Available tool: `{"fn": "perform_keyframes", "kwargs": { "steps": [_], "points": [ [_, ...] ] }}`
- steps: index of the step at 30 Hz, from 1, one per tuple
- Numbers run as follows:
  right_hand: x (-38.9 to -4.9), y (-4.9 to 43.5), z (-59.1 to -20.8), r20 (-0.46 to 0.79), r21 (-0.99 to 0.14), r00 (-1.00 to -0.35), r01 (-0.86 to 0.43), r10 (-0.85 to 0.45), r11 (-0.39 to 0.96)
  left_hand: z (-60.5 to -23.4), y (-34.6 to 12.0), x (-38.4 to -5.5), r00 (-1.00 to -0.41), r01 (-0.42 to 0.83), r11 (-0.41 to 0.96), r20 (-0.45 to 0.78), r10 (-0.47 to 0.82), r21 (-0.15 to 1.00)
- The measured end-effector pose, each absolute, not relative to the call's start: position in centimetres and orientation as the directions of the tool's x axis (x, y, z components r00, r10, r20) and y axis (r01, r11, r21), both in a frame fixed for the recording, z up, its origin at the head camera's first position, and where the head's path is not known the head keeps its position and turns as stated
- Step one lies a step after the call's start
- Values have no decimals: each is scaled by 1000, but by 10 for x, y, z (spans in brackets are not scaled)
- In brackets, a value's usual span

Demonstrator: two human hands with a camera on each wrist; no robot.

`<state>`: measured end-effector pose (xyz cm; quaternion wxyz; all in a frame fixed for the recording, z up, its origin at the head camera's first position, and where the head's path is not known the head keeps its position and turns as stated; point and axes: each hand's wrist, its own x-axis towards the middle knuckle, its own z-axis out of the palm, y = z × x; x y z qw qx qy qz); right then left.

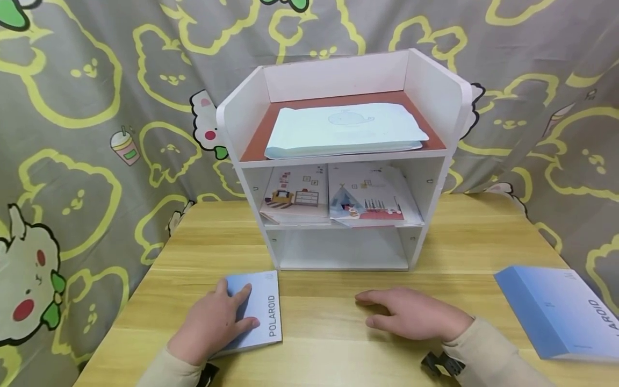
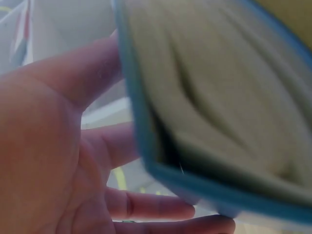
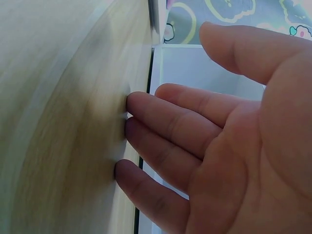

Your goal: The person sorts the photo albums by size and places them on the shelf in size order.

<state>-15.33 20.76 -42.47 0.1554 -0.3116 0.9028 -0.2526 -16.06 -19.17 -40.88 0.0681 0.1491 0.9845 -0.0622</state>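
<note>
A pale blue, thick-paged album (image 1: pixel 263 314) marked POLAROID lies flat on the table in front of the shelf's left side. My left hand (image 1: pixel 213 322) rests on it, thumb and fingers spread over its cover and left side. In the left wrist view the album's page edges (image 2: pixel 229 97) face the camera, and the fingers (image 2: pixel 151 204) touch the cover from outside, nearly straight. My right hand (image 1: pixel 411 314) holds nothing. In the right wrist view its extended fingertips (image 3: pixel 129 168) touch the wooden table.
A small white shelf (image 1: pixel 345 250) stands at the back centre. A whale-printed packet (image 1: pixel 348 129) lies on its top, and illustrated booklets (image 1: pixel 365 196) fill the middle tier. A second blue album (image 1: pixel 556 312) lies at the right. Patterned cloth (image 1: pixel 87 177) surrounds the table (image 1: pixel 319 322).
</note>
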Motion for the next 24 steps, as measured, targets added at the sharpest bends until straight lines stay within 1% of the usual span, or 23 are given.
{"fn": "perform_keyframes", "kwargs": {
  "steps": [4,9,15,19,24],
  "points": [
    [-153,208,-423,-121,-555,-761,-481,-637,679,-406,-182,-154,-938,328,940,-150,313,-94],
    [-152,208,-423,-121,-557,-764,-476,-634,681,-409,-162,-150,-923,379,922,-104,370,-82],
    [-153,206,-424,-127,-542,-771,-473,-624,695,-416,-134,-152,-879,476,876,-11,477,-83],
    [-152,205,-423,-121,-538,-773,-476,-623,695,-418,-119,-155,-856,512,854,31,516,-96],
    [-152,204,-424,-91,-526,-762,-509,-641,681,-421,-105,-158,-848,525,845,19,529,-101]
  ]
}}
